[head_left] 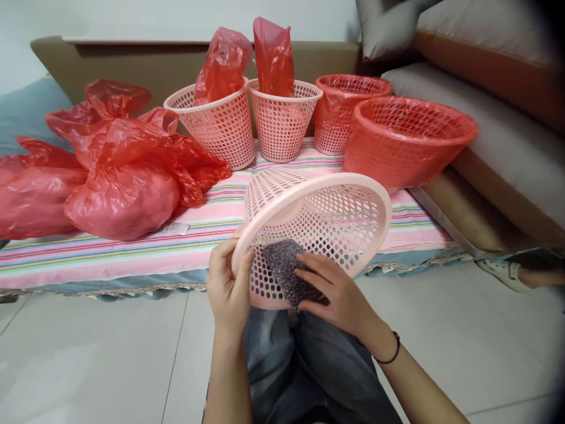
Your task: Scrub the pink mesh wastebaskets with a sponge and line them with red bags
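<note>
A pink perforated plastic basket (318, 185) lies tilted above my knees, its open mouth turned toward me. My left hand (229, 280) is closed on the left side of its rim, thumb on the inner face. Inside the mouth, my right hand (329, 288) grips a dark grey speckled scrubbing sponge (286, 268) and holds it against the lower inner wall. The fingertips rest over the sponge's right part, and the palm side is hidden.
Two pink baskets (285, 126) with red plastic bags (273, 59) stand on the striped cloth (212, 235). Bag-lined baskets (408, 159) are at the right, beside stacked cushions (507, 135). Full red bags (128, 188) lie left. Someone's shoe (505, 275) shows on the tiled floor.
</note>
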